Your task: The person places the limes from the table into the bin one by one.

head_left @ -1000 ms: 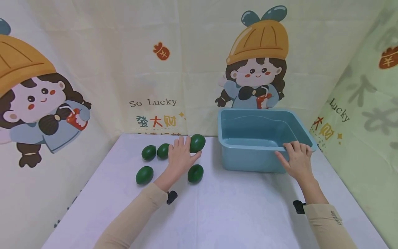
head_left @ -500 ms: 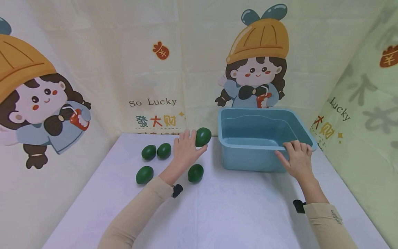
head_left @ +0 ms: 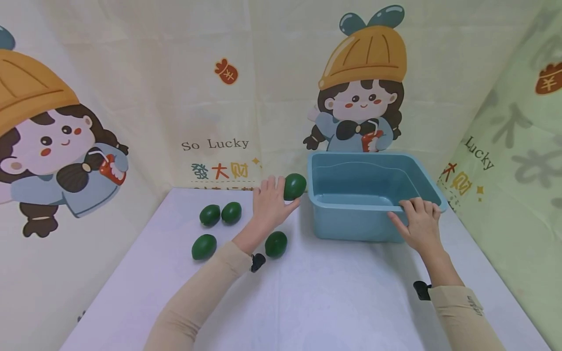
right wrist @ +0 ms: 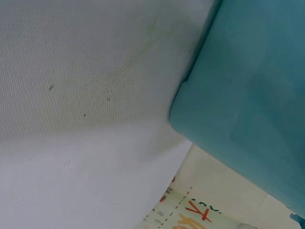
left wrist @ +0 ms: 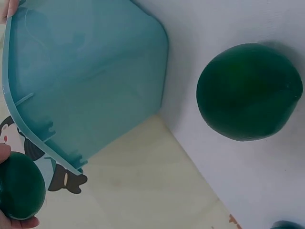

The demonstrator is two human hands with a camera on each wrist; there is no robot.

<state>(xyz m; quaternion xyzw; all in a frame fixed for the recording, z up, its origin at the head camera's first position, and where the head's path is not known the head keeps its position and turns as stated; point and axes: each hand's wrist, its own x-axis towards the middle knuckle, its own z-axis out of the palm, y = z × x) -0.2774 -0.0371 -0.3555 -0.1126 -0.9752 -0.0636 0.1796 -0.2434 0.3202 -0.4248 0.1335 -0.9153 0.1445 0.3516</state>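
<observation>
Green fruit point(head_left: 294, 186), one of five alike, is pinched between the thumb and fingers of your left hand point(head_left: 271, 204), lifted off the table point(head_left: 307, 302) and hanging just beside the left wall of the blue tub point(head_left: 351, 222), at about rim height. It has not crossed the rim. Your right hand point(head_left: 419, 225) has its fingers curled over the tub's near rim, at the right corner, and grips it.

Progress, judged from how things lie: the tub interior shows no fruit in it, so nothing is deposited yet. One fruit is in your hand; four lie on the table. Of these, two point(head_left: 210, 215) point(head_left: 231, 212) lie touching as a pair toward the back, one point(head_left: 204, 246) sits alone nearer the front left, and one point(head_left: 276, 244) lies just beside your left forearm.

Materials: the fruits are smooth, dark green, egg-shaped, with a dull sheen; the left wrist view shows the held one point(left wrist: 19, 186) and a table one point(left wrist: 249, 90) with an even, unblemished skin, which looks artificial. The tub is thin moulded plastic, rectangular with rounded corners and a rolled rim point(left wrist: 43, 143). The table is covered in a fine-weave white cloth point(right wrist: 86, 95), slightly speckled.
</observation>
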